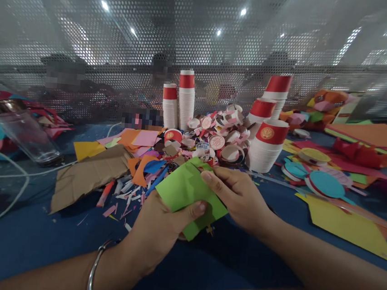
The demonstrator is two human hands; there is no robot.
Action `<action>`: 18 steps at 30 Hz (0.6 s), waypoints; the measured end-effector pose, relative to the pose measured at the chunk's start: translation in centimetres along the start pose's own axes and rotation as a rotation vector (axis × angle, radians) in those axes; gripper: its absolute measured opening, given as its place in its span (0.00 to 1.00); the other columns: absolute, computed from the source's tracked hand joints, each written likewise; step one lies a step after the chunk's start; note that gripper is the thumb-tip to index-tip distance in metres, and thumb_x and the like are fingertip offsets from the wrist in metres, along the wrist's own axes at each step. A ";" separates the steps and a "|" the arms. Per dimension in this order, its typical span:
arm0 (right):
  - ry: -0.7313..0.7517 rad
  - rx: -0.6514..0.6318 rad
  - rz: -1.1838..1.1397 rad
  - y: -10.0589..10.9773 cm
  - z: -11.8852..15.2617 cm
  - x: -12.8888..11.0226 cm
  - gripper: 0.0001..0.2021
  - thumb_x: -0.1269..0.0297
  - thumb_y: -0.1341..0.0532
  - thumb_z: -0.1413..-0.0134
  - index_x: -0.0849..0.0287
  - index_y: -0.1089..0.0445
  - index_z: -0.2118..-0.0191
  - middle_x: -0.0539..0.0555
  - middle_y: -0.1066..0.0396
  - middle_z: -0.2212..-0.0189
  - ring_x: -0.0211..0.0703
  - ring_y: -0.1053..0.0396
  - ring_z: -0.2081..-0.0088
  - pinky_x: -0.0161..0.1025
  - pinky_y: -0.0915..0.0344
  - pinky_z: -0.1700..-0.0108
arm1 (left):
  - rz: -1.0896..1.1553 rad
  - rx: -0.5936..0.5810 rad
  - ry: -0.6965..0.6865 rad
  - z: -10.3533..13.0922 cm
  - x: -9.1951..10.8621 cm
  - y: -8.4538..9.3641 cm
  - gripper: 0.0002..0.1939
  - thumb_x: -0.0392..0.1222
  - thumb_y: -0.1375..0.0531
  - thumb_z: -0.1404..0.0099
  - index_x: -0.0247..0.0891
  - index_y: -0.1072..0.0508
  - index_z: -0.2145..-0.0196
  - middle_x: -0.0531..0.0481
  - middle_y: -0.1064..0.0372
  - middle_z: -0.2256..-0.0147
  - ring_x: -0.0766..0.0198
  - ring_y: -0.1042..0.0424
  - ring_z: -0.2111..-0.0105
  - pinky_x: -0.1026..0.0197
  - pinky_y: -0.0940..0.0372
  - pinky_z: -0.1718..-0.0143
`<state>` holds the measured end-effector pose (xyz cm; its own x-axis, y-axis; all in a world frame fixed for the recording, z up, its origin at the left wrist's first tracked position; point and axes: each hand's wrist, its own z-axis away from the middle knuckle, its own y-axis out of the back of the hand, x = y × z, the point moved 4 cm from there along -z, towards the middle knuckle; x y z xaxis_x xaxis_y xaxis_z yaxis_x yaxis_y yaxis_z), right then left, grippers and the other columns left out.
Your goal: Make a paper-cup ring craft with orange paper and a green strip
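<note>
A piece of green paper (184, 187), with folds in it, is held up over the front middle of the blue table. My left hand (157, 232) grips it from the lower left, the thumb lying across its face. At the paper's upper right edge, my right hand (238, 197) pinches it between thumb and fingers. Whatever lies behind the paper is mostly hidden; a small pale edge shows under it. Just beyond is a heap of cut cup rings (217, 142) and paper scraps.
Stacked paper cups (265, 145) stand behind my right hand, more (186, 101) at the back. Cardboard (86, 178) and a glass jar (27, 131) are at left. Yellow sheets (350, 226) and blue discs (326, 184) lie at right. A perforated screen (142, 35) rises behind.
</note>
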<state>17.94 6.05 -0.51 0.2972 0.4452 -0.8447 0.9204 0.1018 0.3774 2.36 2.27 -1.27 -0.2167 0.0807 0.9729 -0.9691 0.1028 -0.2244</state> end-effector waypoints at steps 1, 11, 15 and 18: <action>0.004 -0.003 -0.004 0.0 0.0 0.0 0.27 0.40 0.43 0.34 0.55 0.43 0.76 0.46 0.46 0.77 0.37 0.47 0.74 0.37 0.49 0.73 | 0.001 0.001 0.003 0.0 0.0 0.0 0.31 0.42 0.21 0.49 0.40 0.19 0.47 0.45 0.15 0.56 0.54 0.16 0.61 0.57 0.21 0.60; 0.001 -0.003 -0.012 0.0 0.0 0.0 0.26 0.40 0.43 0.34 0.55 0.43 0.76 0.46 0.46 0.77 0.37 0.47 0.74 0.37 0.48 0.73 | 0.056 -0.074 0.006 0.0 -0.3 -0.2 0.30 0.38 0.22 0.47 0.41 0.20 0.46 0.46 0.15 0.57 0.58 0.17 0.63 0.60 0.20 0.61; 0.030 0.009 -0.015 0.1 0.0 -0.1 0.27 0.42 0.44 0.32 0.54 0.46 0.76 0.46 0.47 0.78 0.36 0.48 0.74 0.37 0.48 0.73 | 0.056 -0.089 0.010 -0.1 -0.1 -0.1 0.23 0.37 0.23 0.44 0.39 0.18 0.50 0.47 0.15 0.59 0.59 0.17 0.63 0.61 0.20 0.61; 0.032 0.018 -0.023 0.2 0.0 -0.2 0.27 0.42 0.44 0.32 0.54 0.47 0.77 0.45 0.49 0.79 0.36 0.50 0.75 0.37 0.50 0.73 | 0.045 -0.093 0.017 0.0 -0.1 -0.1 0.19 0.37 0.23 0.44 0.39 0.17 0.54 0.47 0.15 0.60 0.60 0.17 0.65 0.61 0.21 0.62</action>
<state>18.08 5.95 -0.29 0.2682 0.4710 -0.8404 0.9314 0.0959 0.3510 2.46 2.24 -1.30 -0.2571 0.1044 0.9607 -0.9429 0.1905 -0.2731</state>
